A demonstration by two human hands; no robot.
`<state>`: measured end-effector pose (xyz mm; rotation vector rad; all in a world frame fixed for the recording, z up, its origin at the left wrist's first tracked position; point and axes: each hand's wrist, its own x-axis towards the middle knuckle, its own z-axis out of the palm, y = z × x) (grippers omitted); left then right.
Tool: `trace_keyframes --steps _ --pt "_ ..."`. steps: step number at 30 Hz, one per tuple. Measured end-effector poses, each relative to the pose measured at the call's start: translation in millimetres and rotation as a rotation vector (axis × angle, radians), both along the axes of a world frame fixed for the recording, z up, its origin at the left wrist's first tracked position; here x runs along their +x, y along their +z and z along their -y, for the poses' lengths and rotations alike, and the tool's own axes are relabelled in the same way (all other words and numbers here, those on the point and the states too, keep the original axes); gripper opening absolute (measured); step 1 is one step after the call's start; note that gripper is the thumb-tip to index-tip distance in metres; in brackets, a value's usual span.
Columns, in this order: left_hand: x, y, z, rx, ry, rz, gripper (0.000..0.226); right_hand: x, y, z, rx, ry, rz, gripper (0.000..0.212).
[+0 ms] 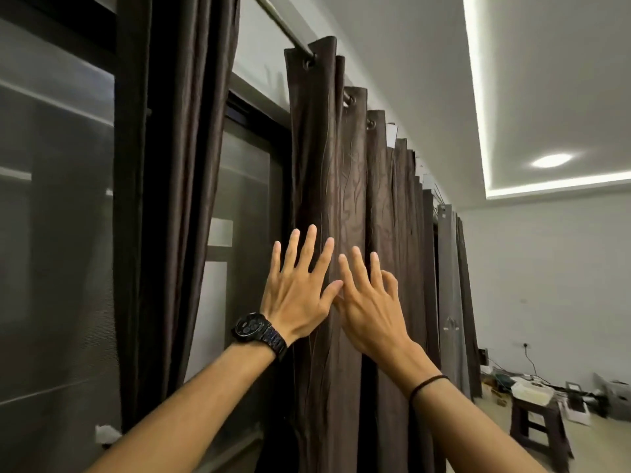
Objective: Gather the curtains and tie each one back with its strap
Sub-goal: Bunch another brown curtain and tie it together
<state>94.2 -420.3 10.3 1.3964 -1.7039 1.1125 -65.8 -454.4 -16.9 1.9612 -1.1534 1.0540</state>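
– Brown cloth fills most of the view. The curtain [327, 199] hangs in deep folds down the centre, from the rod [283, 27] at the top to the bottom edge.
– Is it the only one?
– No, I count two brown ones. The left curtain [164, 165] hangs bunched at the left of the frame, with bare window [246, 216] between the pair. One grey curtain [447, 285] hangs further off, centre right.
– Why are the hands where they are?
– To gather it, I judge. Both hands sit at lower centre on the curtain's near folds. The left hand [297, 285] is spread wide, fingers straight and apart, and seems to lie flat on the cloth. The right hand [368, 302] is just beside it, fingers mostly straight, the outer two a little bent. Neither has hold of anything. Set side by side like this, they can sweep the folds together.
– And the strap?
– None shows, so the tying looks not yet done here. Whether the left curtain is tied I cannot tell.
– Small things?
– One watch [252, 331] on the left wrist, one thin band [426, 384] on the right. Three eyelets [310, 63] show plainly along the rod. Those further off are too small to count.
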Motion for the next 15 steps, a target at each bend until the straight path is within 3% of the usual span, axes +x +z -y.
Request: trace_keyframes --steps 9,15 --pt "-25.1 42.1 76.3 -0.009 0.081 -0.04 0.077 -24.7 28.3 84.6 0.067 -0.046 -0.011 0.068" --pt "-22.8 68.0 133.2 -0.013 0.046 -0.149 0.095 -18.5 48.3 175.2 0.189 -0.023 0.123 0.071"
